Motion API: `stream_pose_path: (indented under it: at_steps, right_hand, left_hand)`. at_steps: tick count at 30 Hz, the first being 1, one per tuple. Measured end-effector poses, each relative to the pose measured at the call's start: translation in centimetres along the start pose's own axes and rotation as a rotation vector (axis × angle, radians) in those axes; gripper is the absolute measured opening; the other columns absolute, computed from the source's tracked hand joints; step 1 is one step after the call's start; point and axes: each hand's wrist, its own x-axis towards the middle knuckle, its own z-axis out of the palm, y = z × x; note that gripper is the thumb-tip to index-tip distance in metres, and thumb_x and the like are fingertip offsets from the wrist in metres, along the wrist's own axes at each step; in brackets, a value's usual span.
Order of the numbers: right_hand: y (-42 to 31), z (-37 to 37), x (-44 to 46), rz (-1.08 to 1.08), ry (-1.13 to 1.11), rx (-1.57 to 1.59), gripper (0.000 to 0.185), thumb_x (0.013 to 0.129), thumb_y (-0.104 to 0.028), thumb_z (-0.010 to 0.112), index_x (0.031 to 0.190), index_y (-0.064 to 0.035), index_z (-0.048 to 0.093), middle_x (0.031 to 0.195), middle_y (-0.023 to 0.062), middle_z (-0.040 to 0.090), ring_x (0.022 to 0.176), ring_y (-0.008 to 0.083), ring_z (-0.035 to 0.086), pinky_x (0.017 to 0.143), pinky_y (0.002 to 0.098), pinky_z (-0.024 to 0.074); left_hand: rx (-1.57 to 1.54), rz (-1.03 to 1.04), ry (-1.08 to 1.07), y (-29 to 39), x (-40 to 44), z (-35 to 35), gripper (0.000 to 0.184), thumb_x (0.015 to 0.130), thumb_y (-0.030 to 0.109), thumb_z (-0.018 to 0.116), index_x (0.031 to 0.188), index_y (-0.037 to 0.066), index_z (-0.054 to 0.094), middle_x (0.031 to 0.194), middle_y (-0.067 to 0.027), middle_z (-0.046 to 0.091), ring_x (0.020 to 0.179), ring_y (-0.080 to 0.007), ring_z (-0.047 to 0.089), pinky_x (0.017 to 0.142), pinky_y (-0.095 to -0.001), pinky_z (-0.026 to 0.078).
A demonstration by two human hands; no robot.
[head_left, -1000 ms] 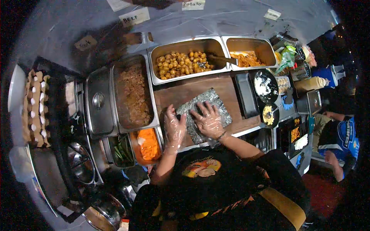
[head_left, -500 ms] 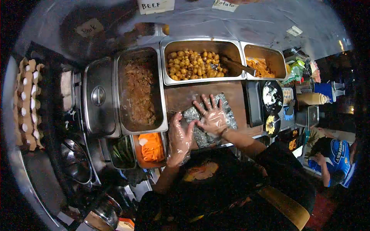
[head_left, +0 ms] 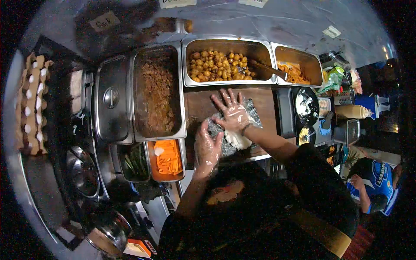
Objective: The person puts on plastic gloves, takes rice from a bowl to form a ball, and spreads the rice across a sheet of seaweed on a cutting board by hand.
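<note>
A dark, speckled sheet that looks like seaweed lies on the brown board. White rice shows on its near part. My right hand, in a clear plastic glove, lies flat over the sheet's far middle with fingers spread. At the left edge, my left hand, gloved too, rests with its thumb apart from the fingers. Both hands partly cover the sheet and rice.
Behind the board stand a pan of small potatoes and a pan of orange food. Leftward are cooked meat, carrot strips, a lidded pan and egg trays. Another person is at far right.
My right hand has slid away from me over the sheet, and more white rice shows near its wrist. The left hand stays by the left edge. The view has shifted slightly.
</note>
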Motion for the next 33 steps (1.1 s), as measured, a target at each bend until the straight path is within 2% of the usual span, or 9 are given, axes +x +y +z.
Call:
stream_pose_path:
  at_steps: [7, 9, 12, 14, 15, 22, 27, 30, 33]
  right_hand:
    - [2.0, -1.0, 0.7, -0.018, -0.057, 0.213, 0.070, 0.094, -0.057, 0.036, 0.150, -0.0146, 0.026, 0.151, 0.0231, 0.027, 0.141, 0.0395, 0.021, 0.116, 0.0521, 0.0108]
    - [4.6, -2.8, -0.8, 0.042, 0.100, 0.658, 0.066, 0.097, -0.050, 0.035, 0.147, -0.0083, 0.029, 0.149, 0.0227, 0.031, 0.140, 0.0398, 0.025, 0.114, 0.0554, 0.0146]
    - [6.1, -0.9, -4.4, 0.055, 0.168, 0.366, 0.067, 0.096, -0.050, 0.038, 0.144, -0.0035, 0.034, 0.148, 0.0232, 0.033, 0.138, 0.0411, 0.028, 0.113, 0.0568, 0.0180]
    - [5.6, 0.6, -5.8, 0.020, 0.165, 0.095, 0.072, 0.093, -0.055, 0.040, 0.148, -0.0096, 0.030, 0.151, 0.0218, 0.028, 0.141, 0.0408, 0.021, 0.114, 0.0557, 0.0114]
    - [5.2, 0.7, -5.6, 0.037, 0.140, 0.117, 0.072, 0.093, -0.056, 0.039, 0.149, -0.0123, 0.028, 0.152, 0.0207, 0.025, 0.143, 0.0396, 0.018, 0.114, 0.0559, 0.0085]
    - [4.1, 1.4, -2.7, 0.096, 0.081, 0.059, 0.074, 0.091, -0.061, 0.037, 0.152, -0.0208, 0.021, 0.156, 0.0174, 0.018, 0.145, 0.0354, 0.013, 0.113, 0.0601, 0.0013]
    - [3.7, 0.5, -0.5, 0.110, -0.003, 0.071, 0.072, 0.092, -0.061, 0.033, 0.151, -0.0217, 0.023, 0.148, 0.0225, 0.035, 0.141, 0.0385, 0.026, 0.115, 0.0562, 0.0027]
    - [3.8, 0.3, 0.3, 0.109, -0.088, 0.084, 0.072, 0.092, -0.061, 0.034, 0.151, -0.0216, 0.023, 0.147, 0.0235, 0.036, 0.141, 0.0381, 0.025, 0.115, 0.0554, 0.0043]
    - [3.7, 0.6, 0.7, 0.067, 0.005, 0.060, 0.069, 0.093, -0.059, 0.034, 0.148, -0.0171, 0.032, 0.138, 0.0236, 0.045, 0.132, 0.0385, 0.037, 0.113, 0.0549, 0.0139]
  left_hand:
    - [-0.013, -0.003, -0.048, -0.7, 1.2, 2.9, 0.058, 0.084, 0.010, 0.063, 0.135, -0.002, 0.038, 0.122, -0.0275, 0.053, 0.112, -0.0422, 0.052, 0.096, -0.0458, 0.042]
    - [0.009, 0.022, -0.085, -0.5, 1.8, 3.0, 0.055, 0.084, 0.010, 0.062, 0.133, 0.000, 0.041, 0.119, -0.0264, 0.054, 0.109, -0.0426, 0.053, 0.094, -0.0460, 0.043]
    - [0.031, 0.072, -0.084, -0.1, 2.2, 3.4, 0.040, 0.084, 0.009, 0.061, 0.123, 0.003, 0.054, 0.109, -0.0233, 0.057, 0.100, -0.0422, 0.056, 0.088, -0.0456, 0.046]
    - [0.066, 0.051, -0.084, -1.4, 2.9, 4.1, 0.030, 0.083, 0.007, 0.060, 0.112, 0.001, 0.060, 0.103, -0.0219, 0.059, 0.097, -0.0404, 0.057, 0.086, -0.0447, 0.046]
    - [0.037, 0.032, -0.046, -1.4, 3.2, 4.4, 0.021, 0.082, 0.004, 0.059, 0.102, 0.000, 0.064, 0.098, -0.0216, 0.060, 0.093, -0.0399, 0.058, 0.084, -0.0432, 0.047]
    - [0.032, 0.013, -0.077, -2.2, 3.5, 4.5, 0.017, 0.082, 0.005, 0.058, 0.097, 0.001, 0.066, 0.092, -0.0225, 0.061, 0.090, -0.0411, 0.060, 0.078, -0.0444, 0.049]
    - [0.012, -0.020, -0.019, -0.8, 3.5, 4.0, 0.016, 0.083, 0.008, 0.059, 0.095, 0.002, 0.067, 0.093, -0.0223, 0.063, 0.083, -0.0415, 0.061, 0.075, -0.0457, 0.050]
    - [-0.052, -0.122, -0.054, -1.3, 3.3, 4.2, 0.018, 0.083, 0.009, 0.060, 0.098, 0.004, 0.068, 0.094, -0.0225, 0.064, 0.084, -0.0403, 0.062, 0.075, -0.0437, 0.051]
    - [-0.084, -0.223, -0.014, -1.1, 2.9, 4.7, 0.017, 0.084, 0.011, 0.061, 0.098, 0.005, 0.070, 0.090, -0.0217, 0.066, 0.082, -0.0375, 0.065, 0.073, -0.0408, 0.052]
